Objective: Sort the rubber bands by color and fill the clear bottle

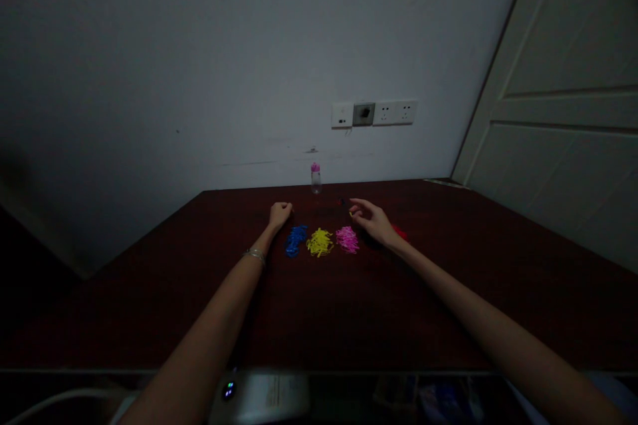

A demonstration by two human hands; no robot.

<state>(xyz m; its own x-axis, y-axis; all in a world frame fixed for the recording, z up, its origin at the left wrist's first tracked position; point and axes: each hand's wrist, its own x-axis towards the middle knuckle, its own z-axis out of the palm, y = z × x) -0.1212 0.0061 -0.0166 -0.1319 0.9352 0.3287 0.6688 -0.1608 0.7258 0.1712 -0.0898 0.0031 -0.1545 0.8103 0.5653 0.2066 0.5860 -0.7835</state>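
Blue strips (295,240), yellow strips (319,242) and pink strips (347,240) lie in separate small piles on the dark red table (319,319). They are thin, perhaps rubber bands. My left hand (280,214) rests just beyond the blue pile, its fingers curled closed; what they hold, if anything, is too small to make out. Beyond the pink pile, my right hand (372,220) pinches a small yellow strip (351,214), its forefinger stretched out above. A red pile (399,232) shows partly from behind my right wrist.
A small clear bottle (316,180) with a pink top stands at the back by the wall. Near my right fingertips lie small dark bits (341,201). Wall sockets (395,113) are above the table, a white door (563,146) at right. A pale device (264,398) sits below the front edge.
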